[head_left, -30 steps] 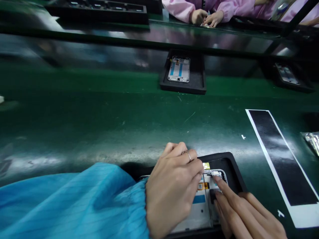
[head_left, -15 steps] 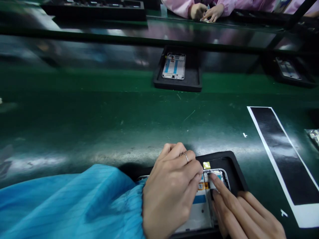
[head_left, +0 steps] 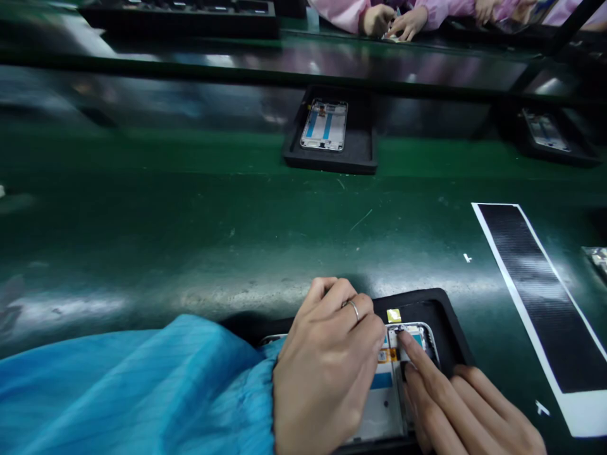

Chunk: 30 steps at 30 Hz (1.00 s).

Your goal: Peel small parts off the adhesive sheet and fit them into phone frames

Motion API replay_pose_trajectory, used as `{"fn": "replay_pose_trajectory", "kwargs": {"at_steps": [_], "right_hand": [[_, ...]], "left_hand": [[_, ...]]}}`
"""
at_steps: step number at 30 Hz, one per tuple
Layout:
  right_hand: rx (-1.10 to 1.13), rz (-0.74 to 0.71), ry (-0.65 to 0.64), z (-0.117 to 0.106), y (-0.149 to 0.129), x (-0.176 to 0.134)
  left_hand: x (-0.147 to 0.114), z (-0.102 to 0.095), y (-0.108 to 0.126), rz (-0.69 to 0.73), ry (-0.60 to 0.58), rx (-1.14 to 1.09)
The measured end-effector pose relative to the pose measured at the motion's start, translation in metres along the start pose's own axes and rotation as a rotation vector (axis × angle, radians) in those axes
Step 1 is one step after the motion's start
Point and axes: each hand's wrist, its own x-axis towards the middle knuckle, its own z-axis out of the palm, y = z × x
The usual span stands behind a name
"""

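A phone mid-frame (head_left: 380, 414) with blue strips and an orange flex cable (head_left: 389, 355) lies in a black tray (head_left: 434, 306), partly covered by both hands. My left hand (head_left: 329, 360), with a ring and a blue sleeve, is closed over its left part. The fingers curl downward, and whatever they pinch is hidden. My right hand (head_left: 467, 404) lies at the frame's right end, its index finger stretched out and its tip touching near the upper edge. The other fingers bend beside it, next to a dark strip; the thumb is hidden. A small yellow sticker (head_left: 393, 315) sits just beyond the frame.
A white sheet with black ribbed strips (head_left: 545, 291) lies at the right, near small white scraps (head_left: 541, 408). Further off, two black trays (head_left: 358, 161) (head_left: 581, 155) each hold a phone frame. Across the line, co-workers' hands (head_left: 408, 24) show below pink sleeves.
The far trays have shifted slightly left in view. Another co-worker's hand has appeared at the top right. My hands keep nearly the same place on the phone frame.
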Motion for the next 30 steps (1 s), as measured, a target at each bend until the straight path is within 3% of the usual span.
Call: {"fn": "replay_pose_trajectory", "kwargs": {"at_steps": [7, 23, 30], "right_hand": [[-0.021, -0.001, 0.042, 0.0042, -0.0001, -0.0014], [0.001, -0.078, -0.044, -0.0031, 0.0066, 0.0010], [-0.019, -0.081, -0.025, 0.0015, 0.0049, -0.0038]], "left_hand": [[-0.0020, 0.0023, -0.0018, 0.021, 0.025, 0.034], [-0.0025, 0.0050, 0.0017, 0.049, -0.004, 0.078], [0.0068, -0.0007, 0.0022, 0.167, -0.034, 0.291]]}}
